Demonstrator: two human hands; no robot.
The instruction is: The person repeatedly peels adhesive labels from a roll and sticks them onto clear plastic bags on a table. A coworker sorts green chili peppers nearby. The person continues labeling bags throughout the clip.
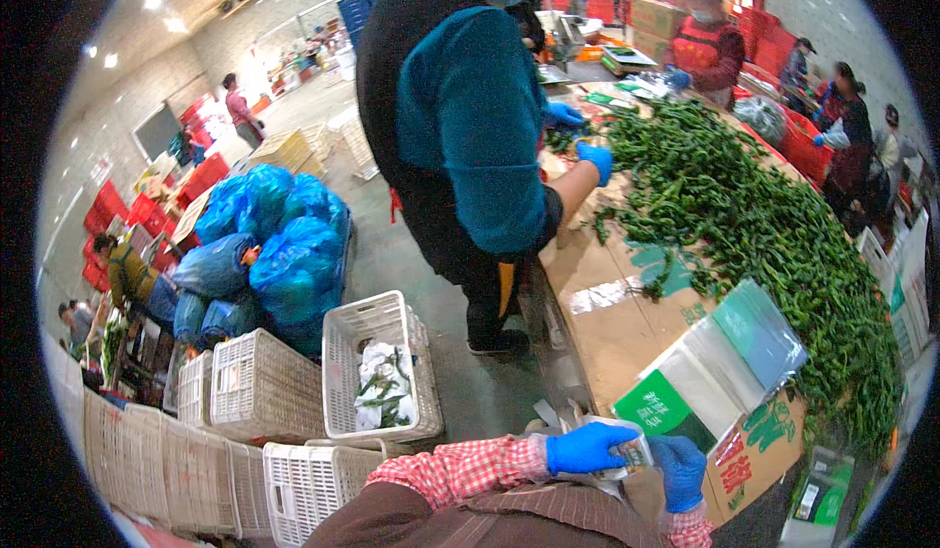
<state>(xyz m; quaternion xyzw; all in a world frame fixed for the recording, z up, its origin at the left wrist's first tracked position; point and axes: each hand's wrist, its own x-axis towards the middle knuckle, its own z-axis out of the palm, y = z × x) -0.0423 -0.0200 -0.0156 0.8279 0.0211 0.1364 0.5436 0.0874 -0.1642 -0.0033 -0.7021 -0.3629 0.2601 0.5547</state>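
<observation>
My left hand (590,448), in a blue glove, grips a small printed packet or roll of labels (634,451) close to my body. Beside it, my right hand (677,471), also gloved in blue, has its fingers bent near the packet's edge; whether anything is pinched there is hidden. Just beyond both hands lies a stack of clear plastic bags (723,375) with green printed ends. It rests on a cardboard-covered table (587,327). A large heap of green peppers (734,203) spreads over the table's far and right side.
A co-worker (470,122) in blue gloves stands at the table's left edge, handling peppers. White plastic crates (264,394) stand at left, one crate (334,372) holding a few peppers. Blue bulging sacks (294,247) sit behind. Another bag (822,493) lies at lower right.
</observation>
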